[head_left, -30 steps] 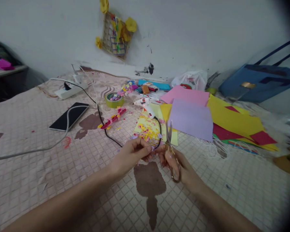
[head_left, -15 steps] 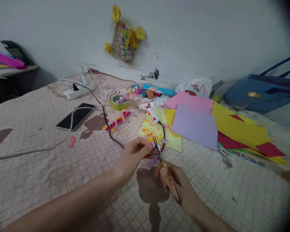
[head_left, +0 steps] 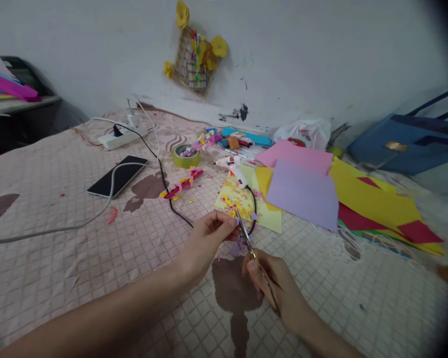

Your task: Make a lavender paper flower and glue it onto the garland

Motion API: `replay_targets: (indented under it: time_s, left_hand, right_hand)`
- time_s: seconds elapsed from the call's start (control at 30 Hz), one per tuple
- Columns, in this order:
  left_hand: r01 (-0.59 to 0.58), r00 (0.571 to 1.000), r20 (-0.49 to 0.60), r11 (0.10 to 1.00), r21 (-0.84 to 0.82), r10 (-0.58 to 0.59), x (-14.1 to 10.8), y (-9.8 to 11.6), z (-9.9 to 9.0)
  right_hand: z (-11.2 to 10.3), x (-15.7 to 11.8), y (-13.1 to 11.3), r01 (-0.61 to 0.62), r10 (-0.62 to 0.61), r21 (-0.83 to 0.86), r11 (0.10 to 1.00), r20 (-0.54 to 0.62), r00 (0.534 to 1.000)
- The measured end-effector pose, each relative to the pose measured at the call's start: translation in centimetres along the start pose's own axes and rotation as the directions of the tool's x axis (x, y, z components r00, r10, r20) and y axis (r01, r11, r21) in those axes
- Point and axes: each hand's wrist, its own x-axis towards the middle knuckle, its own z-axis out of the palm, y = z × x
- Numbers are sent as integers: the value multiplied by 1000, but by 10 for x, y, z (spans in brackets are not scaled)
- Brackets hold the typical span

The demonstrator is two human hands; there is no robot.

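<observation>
My left hand point(head_left: 212, 232) pinches a small piece of purple paper point(head_left: 236, 220) between thumb and fingers. Closed around the handles of a pair of scissors point(head_left: 247, 242), my right hand point(head_left: 271, 276) holds the blades up against that piece. Beyond my fingertips, yellow and pink paper scraps point(head_left: 237, 203) lie on a pale yellow sheet point(head_left: 271, 220). Several purple scraps point(head_left: 236, 247) rest just under the blades. A white glue gun point(head_left: 239, 176) with a black cord lies on the sheet's far side.
To the left are a phone point(head_left: 117, 176), a power strip point(head_left: 123, 138) with cables, a roll of tape point(head_left: 185, 156) and a red stick with paper flowers point(head_left: 181, 187). Purple sheets point(head_left: 302, 194), yellow sheets point(head_left: 373, 194) and a blue bag point(head_left: 406, 141) sit on the right.
The scissor blades have drawn closer together at the purple paper piece, whose visible shape has shifted slightly. Both hands stay nearly in place; the view has tilted slightly.
</observation>
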Motion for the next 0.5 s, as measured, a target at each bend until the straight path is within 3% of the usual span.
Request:
replay_targets:
  time_s: [0.5]
  left_hand:
    - [-9,999,-43,1000,-17,9,-1,-1,3]
  right_hand:
    - [0,1,2,29,-35,-132,991,-44,998]
